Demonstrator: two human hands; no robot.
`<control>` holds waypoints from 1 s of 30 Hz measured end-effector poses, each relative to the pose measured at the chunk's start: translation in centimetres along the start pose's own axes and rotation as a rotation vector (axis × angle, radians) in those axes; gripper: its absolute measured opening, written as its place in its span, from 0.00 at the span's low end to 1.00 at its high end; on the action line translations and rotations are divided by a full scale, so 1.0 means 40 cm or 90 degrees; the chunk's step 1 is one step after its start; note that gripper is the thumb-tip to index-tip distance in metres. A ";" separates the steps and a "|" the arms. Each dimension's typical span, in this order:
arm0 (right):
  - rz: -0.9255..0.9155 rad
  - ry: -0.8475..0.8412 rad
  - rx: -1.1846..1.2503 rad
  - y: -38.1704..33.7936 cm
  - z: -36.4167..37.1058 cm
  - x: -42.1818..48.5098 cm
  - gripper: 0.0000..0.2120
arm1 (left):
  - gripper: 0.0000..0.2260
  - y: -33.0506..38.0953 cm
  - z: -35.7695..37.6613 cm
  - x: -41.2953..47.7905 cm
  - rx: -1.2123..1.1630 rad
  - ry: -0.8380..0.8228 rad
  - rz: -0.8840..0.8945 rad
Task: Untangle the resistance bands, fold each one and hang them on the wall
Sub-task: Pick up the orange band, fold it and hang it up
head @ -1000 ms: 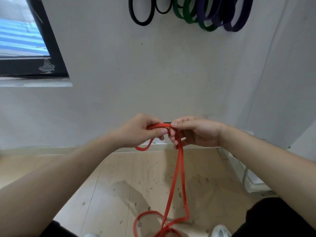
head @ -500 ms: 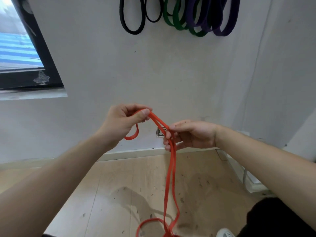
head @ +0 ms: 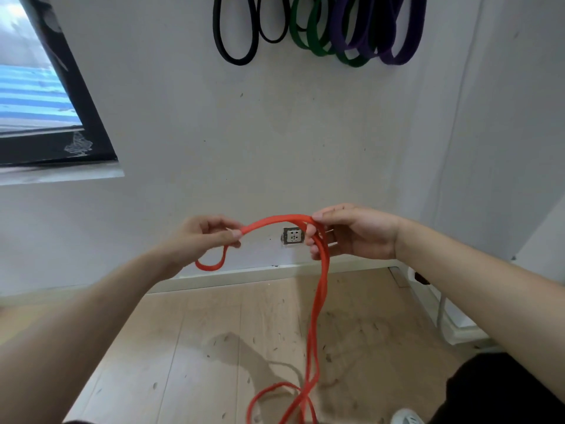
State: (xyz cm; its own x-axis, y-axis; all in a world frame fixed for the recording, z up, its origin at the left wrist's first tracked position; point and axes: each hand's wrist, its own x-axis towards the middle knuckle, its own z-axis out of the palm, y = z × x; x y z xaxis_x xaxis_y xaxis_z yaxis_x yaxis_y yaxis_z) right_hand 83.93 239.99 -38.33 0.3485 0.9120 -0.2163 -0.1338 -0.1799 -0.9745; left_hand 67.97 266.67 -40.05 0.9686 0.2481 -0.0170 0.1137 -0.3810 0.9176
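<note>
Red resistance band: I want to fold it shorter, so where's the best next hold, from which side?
Probably the red resistance band where its two strands hang together below the right hand. Come from the left with the left hand: they run close and parallel, so one pinch takes both.

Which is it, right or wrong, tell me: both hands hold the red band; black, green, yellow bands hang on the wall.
Wrong colour. Head view: black bands, green bands and purple bands hang on the wall, none yellow. Left hand and right hand hold the red band.
</note>
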 end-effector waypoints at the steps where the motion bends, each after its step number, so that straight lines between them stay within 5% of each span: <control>1: -0.010 0.005 0.003 -0.004 0.002 0.000 0.13 | 0.07 0.006 0.009 -0.002 0.014 -0.025 -0.009; 9: -0.008 0.004 -0.053 -0.014 0.039 0.015 0.13 | 0.18 0.092 0.120 0.014 -0.060 -0.052 0.095; 19: 0.017 -0.016 -0.062 -0.013 0.037 0.023 0.14 | 0.11 0.123 0.126 0.031 -0.118 0.082 0.187; 25: 0.040 0.000 -0.046 0.000 0.014 0.028 0.13 | 0.09 0.120 0.051 0.052 -0.292 0.270 0.148; 30: -0.036 0.084 0.005 -0.028 0.007 0.016 0.14 | 0.10 0.090 0.036 0.051 -0.250 0.235 0.106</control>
State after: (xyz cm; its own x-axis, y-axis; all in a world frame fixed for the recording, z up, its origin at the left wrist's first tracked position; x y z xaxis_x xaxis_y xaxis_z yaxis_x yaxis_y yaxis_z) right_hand 84.05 240.88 -37.38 0.4747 0.8642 -0.1667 -0.1177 -0.1254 -0.9851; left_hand 70.70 264.51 -37.36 0.8172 0.5347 0.2153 -0.1925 -0.0989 0.9763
